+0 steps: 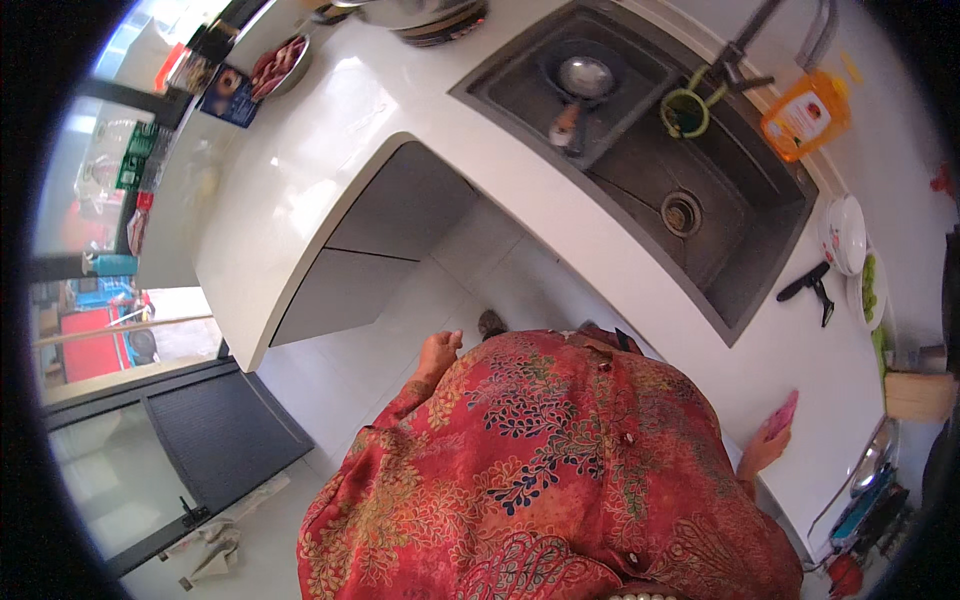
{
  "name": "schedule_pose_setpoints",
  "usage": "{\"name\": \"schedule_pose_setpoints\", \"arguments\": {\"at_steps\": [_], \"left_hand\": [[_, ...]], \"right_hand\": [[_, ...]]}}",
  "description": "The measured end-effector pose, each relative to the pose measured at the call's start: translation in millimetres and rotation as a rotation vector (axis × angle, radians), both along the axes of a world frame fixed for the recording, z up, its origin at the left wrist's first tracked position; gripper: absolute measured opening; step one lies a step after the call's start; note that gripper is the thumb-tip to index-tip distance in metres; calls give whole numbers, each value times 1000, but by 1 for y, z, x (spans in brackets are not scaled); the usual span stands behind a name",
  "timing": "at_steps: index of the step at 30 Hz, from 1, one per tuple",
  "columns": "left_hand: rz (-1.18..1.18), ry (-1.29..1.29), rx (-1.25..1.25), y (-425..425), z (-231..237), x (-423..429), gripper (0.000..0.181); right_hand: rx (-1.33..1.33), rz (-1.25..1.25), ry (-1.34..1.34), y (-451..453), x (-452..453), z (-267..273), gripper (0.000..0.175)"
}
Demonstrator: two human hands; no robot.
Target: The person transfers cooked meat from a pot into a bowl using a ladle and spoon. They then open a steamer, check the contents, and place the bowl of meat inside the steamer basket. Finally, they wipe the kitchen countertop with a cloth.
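Note:
My right hand [766,451] is at the front edge of the white countertop [757,375], right of the sink, with a pink cloth or sponge [784,415] in its fingers. Nothing shows in my left hand [439,356], which hangs beside my body above the tiled floor, its fingers loosely bent. Ahead is a dark double-bowl sink [645,191]. A metal ladle or small pan with a wooden handle [586,79] lies in its left bowl. A green-rimmed strainer or cup [684,112] hangs near the faucet [731,64].
An orange soap bottle [806,116] stands behind the sink. To its right are white bowls [846,234], a black-handled peeler or scraper [806,289] and a plate of green vegetables [868,292]. A pot [420,13] and a bowl of reddish food [283,66] sit on the far counter.

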State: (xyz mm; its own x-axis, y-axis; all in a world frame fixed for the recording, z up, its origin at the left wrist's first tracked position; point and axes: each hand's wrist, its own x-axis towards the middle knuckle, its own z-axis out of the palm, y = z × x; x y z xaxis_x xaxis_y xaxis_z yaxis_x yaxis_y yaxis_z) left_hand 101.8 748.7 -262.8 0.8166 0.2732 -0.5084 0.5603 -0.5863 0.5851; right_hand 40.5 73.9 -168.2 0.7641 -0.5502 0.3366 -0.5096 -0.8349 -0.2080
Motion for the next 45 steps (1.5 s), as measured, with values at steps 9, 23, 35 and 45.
{"name": "schedule_pose_setpoints", "arguments": {"at_steps": [9,23,35,45], "left_hand": [[750,165,-343,167,-32,-101,42],[1307,120,-459,179,-41,-223,48],[1698,100,-380,101,-8,-219,52],[1718,70,-373,108,38,-134,57]], "right_hand": [[292,360,236,213,59,36,46],[531,1055,-71,581,356,113,28],[72,1821,-128,779,421,-5,55],[108,2314,99,872,369,23,59]]}}
